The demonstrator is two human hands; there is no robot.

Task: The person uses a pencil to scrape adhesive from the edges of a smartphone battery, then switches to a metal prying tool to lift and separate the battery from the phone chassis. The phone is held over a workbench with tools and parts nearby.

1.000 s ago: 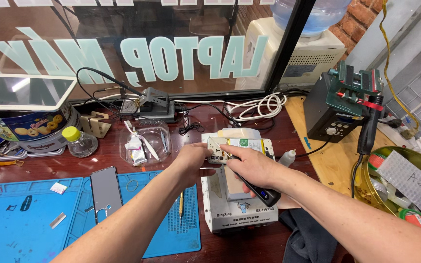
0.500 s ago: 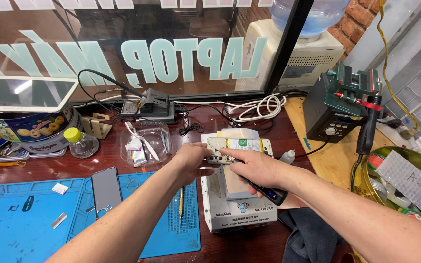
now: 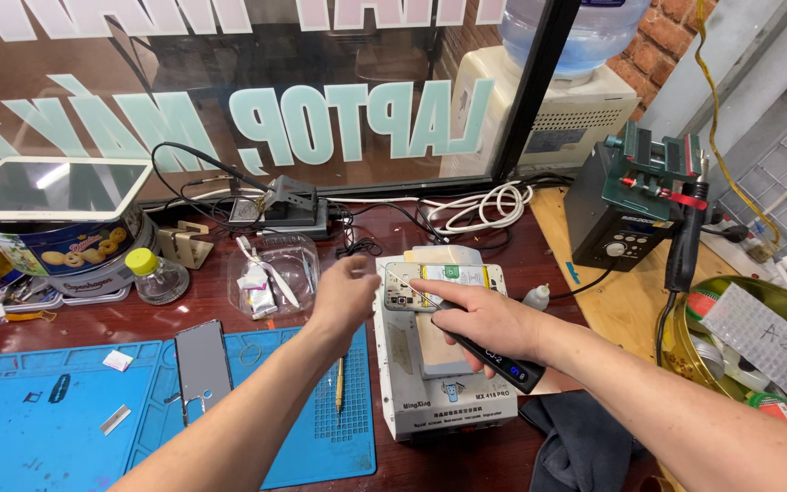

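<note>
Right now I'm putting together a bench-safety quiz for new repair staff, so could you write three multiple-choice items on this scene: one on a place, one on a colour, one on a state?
1. Where does the opened phone lie?
A. On the white heating machine
B. On the blue mat
C. In the clear tub

2. What colour is the cap of the small bottle?
A. Red
B. Yellow-green
C. Black

3. What is the left hand doing?
A. Gripping the pencil
B. Pressing the phone
C. Raised in the air, holding nothing

Answers:
1 A, the phone sits on the machine's top plate, under the right hand, which holds a dark pen-shaped tool.
2 B, the cap is plainly yellow-green.
3 C, its fingers are loose and nothing is in them.
</note>
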